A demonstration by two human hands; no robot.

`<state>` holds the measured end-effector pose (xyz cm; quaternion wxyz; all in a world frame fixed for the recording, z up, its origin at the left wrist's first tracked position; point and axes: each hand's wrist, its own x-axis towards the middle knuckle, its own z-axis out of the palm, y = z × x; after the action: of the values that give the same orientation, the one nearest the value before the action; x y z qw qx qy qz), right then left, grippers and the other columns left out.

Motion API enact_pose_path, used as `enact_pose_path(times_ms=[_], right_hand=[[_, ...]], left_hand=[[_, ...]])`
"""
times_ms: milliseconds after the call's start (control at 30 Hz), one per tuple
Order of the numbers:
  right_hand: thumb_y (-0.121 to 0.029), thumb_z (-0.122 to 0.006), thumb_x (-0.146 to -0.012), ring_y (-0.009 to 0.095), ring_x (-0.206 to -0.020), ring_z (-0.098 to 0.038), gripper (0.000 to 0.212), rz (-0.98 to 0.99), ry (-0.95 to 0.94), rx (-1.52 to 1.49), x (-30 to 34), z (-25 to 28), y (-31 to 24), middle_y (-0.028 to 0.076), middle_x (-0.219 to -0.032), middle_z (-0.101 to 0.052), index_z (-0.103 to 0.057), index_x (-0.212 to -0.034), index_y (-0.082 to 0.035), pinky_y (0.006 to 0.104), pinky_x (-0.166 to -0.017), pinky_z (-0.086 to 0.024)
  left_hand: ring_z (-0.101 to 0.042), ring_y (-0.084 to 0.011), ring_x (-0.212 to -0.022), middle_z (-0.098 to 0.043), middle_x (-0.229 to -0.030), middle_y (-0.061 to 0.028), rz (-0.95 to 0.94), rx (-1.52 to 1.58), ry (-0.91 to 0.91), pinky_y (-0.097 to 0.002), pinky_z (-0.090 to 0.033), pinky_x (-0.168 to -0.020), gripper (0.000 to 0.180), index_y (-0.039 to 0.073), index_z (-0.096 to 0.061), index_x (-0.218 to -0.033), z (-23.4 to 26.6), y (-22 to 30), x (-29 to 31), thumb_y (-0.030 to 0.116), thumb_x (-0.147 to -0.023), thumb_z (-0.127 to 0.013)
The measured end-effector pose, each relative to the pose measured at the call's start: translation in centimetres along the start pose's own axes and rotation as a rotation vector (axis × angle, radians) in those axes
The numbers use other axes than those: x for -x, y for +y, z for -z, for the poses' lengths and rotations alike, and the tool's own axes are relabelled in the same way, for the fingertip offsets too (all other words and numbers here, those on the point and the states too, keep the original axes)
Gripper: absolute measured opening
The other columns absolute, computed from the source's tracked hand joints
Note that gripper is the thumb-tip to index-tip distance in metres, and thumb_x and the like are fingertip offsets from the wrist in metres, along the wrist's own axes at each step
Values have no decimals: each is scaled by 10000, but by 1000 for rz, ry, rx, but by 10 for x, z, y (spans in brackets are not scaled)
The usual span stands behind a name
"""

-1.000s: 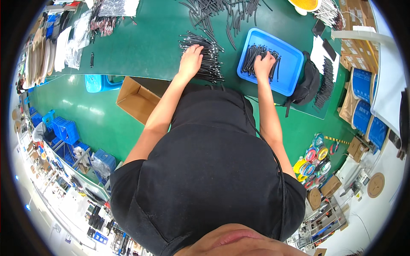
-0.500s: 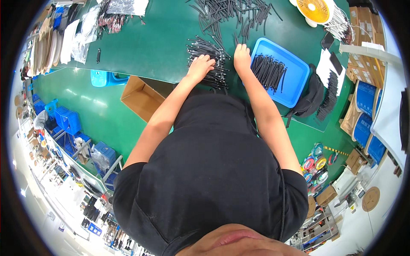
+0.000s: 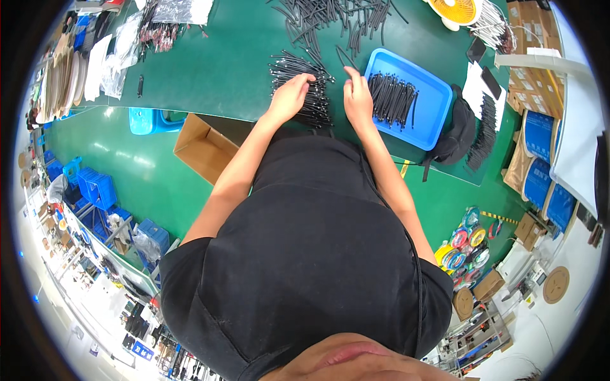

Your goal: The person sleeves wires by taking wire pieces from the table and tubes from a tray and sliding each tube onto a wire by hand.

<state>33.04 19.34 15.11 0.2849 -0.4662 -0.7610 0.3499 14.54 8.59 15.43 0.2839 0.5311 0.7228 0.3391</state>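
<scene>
My left hand (image 3: 290,96) is over the left edge of a pile of thin black cables (image 3: 312,108) with shiny ends, on the green table. Its fingers are bent together at the tips; whatever they hold is too small to make out. To the right, my right hand (image 3: 358,98) is closed, with a short black tube (image 3: 342,56) sticking out beyond its fingertips. This hand is beside the left rim of a blue tray (image 3: 429,120), in which a bundle of black cables (image 3: 394,98) lies. Loose black tubes (image 3: 311,19) are scattered beyond both hands.
A black bag (image 3: 454,140) lies right of the tray, near a row of black parts (image 3: 484,136) and two phones. A yellow-and-white fan (image 3: 456,9) stands at far right. Plastic bags (image 3: 121,60) lie at left. An open cardboard box (image 3: 206,147) is below the table edge.
My left hand has lifted and drawn slightly left and up over the pile, its fingers closing. My right hand has pulled back a little from the loose tubes, a tube at its fingertips.
</scene>
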Motion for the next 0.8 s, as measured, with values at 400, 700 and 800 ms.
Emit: enact_pose_path(times_ms=[400,700,800], right_hand=[[-235,-576,-1027,320,-861,-670,235,27,-152,-108,32,40,-20,136,-948,-638,-711,-1174,-111,416,-773,-524],[-290,-635,-1005,232,-775,-654,241,-33,-170,-100,43,55,-30,89,-890,-638,-736,-1137,-115,347,-718,-508],[-293,-640,-1001,258,-774,-660,230,-57,-177,-133,43,57,-29,92,-875,-645,-737,-1128,-128,362,-713,-513]], left_hand=[[-684,-256,-849,-692,-941,-36,-98,-43,43,-381,-551,-754,207,196,-740,-1138,13,45,17,291,-1005,-611],[-701,-244,-984,-732,-1083,-45,-75,10,-58,-346,-543,-863,221,147,-746,-1150,14,57,24,266,-1012,-622],[-702,-243,-988,-732,-1092,-41,-87,10,-69,-347,-547,-855,222,152,-744,-1154,15,60,24,271,-1012,-622]])
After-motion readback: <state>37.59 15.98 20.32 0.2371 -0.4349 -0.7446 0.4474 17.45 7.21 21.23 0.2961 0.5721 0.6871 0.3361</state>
